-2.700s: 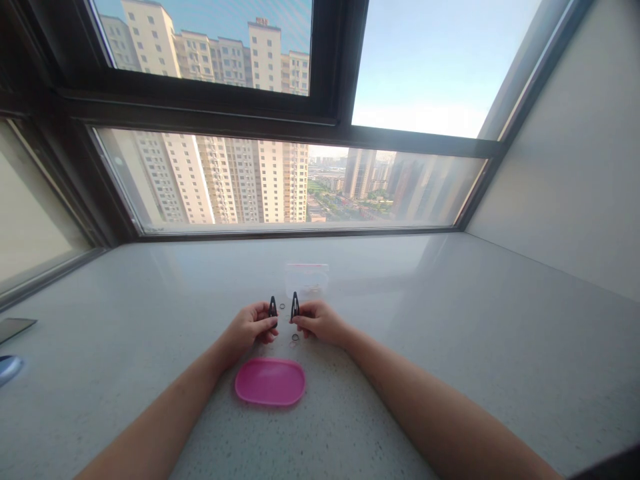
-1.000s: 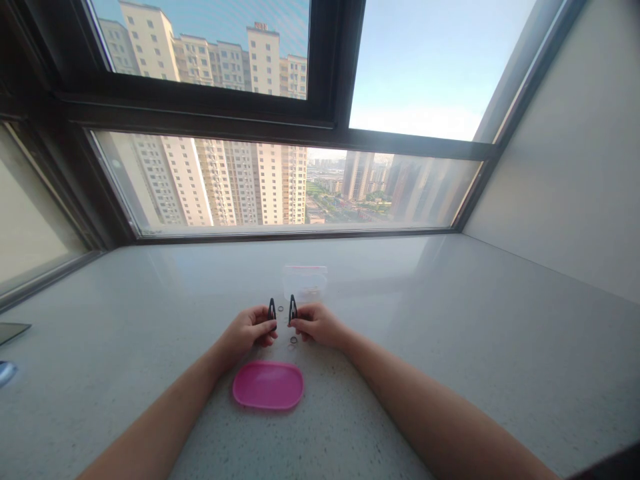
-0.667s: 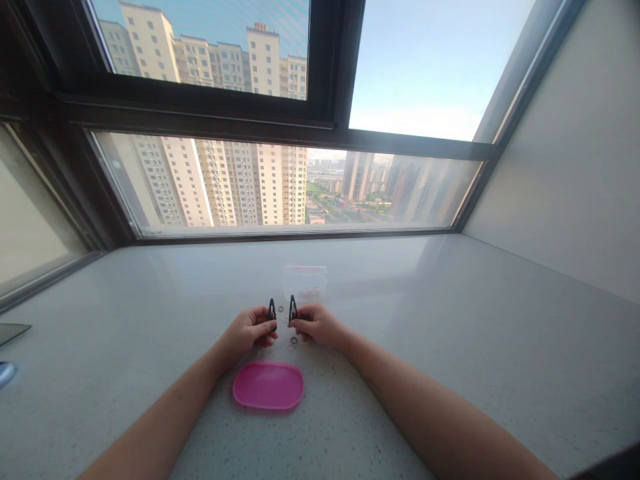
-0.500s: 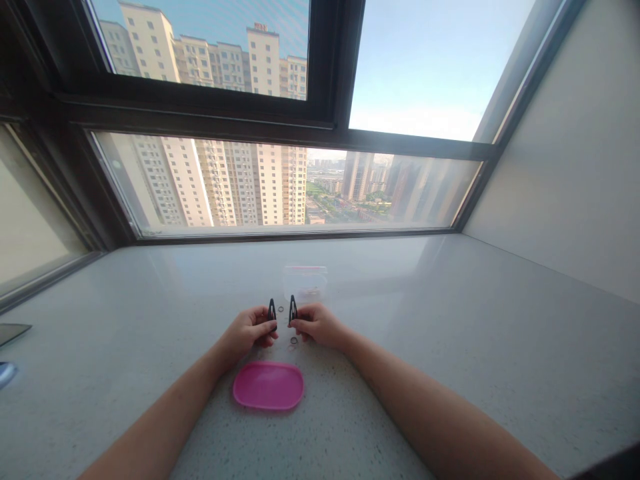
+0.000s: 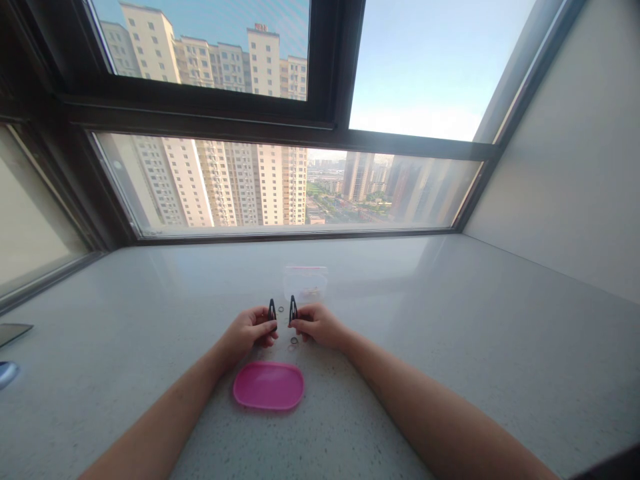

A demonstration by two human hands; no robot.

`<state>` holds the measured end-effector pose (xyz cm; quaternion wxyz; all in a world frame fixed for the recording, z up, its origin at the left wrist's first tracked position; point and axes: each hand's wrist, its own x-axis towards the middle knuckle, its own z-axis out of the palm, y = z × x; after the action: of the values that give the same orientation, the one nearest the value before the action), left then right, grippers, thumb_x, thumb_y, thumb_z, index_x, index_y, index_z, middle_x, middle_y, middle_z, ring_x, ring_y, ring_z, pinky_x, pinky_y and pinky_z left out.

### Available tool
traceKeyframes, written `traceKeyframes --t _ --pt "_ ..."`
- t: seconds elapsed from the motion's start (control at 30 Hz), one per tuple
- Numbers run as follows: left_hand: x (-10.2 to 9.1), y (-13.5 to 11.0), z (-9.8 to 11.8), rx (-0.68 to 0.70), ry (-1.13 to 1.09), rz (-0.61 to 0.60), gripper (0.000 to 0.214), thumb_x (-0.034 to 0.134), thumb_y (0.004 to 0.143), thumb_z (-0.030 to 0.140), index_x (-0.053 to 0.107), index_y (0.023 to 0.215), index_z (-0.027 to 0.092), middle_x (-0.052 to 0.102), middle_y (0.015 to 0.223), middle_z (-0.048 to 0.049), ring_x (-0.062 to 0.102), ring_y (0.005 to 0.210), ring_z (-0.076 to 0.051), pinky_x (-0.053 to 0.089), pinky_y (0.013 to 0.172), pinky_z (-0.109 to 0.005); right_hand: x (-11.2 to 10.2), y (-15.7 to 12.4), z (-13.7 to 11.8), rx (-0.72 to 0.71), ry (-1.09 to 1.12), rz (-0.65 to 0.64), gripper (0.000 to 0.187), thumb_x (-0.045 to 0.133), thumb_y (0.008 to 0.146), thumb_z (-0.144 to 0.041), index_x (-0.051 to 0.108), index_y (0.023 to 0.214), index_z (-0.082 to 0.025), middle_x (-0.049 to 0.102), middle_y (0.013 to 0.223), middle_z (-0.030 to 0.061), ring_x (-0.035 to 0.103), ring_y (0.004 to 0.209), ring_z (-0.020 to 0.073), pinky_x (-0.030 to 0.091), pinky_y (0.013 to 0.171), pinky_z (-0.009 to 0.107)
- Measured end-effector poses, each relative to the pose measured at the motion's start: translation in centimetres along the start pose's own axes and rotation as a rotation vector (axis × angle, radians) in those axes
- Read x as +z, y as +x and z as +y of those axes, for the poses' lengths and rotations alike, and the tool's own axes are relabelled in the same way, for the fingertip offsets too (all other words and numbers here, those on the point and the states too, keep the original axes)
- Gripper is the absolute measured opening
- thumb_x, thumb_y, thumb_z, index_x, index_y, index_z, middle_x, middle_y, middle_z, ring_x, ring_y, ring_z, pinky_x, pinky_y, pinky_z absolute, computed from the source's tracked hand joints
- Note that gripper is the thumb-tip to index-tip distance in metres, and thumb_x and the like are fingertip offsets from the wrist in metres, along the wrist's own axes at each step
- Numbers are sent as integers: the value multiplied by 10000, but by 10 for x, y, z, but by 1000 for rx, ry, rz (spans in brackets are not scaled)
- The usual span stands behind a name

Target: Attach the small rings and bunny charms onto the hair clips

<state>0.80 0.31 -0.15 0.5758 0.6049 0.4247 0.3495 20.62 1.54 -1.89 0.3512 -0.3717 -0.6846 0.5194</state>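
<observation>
Two black snap hair clips stand upright side by side, a small gap between them. My left hand (image 5: 253,328) is closed on the left hair clip (image 5: 272,312), pinching its lower end between thumb and fingers. The right hair clip (image 5: 293,308) is pinched the same way in my right hand (image 5: 316,325). Between and just below the hands lie small rings: one dark ring (image 5: 281,309) behind, another ring (image 5: 294,341) in front. A shallow pink oval tray (image 5: 269,387) sits nearer to me, below my left hand.
Behind my hands lies a clear zip bag (image 5: 306,280) with small things in it, too small to name. A flat pointed object (image 5: 14,333) and a shiny bluish object (image 5: 7,374) are at the left edge. The pale speckled sill (image 5: 450,300) meets a dark-framed window (image 5: 300,237).
</observation>
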Motion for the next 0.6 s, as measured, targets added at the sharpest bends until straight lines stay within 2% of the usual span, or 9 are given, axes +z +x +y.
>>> traceKeyframes --t 0.6 --pt "-2 2 -4 4 16 -6 266 606 703 332 550 846 115 620 643 -29 538 487 -102 420 491 -212 0 0 1 2 -9 -4 197 561 725 -298 608 760 -109 507 544 -28 457 421 64 315 380 164"
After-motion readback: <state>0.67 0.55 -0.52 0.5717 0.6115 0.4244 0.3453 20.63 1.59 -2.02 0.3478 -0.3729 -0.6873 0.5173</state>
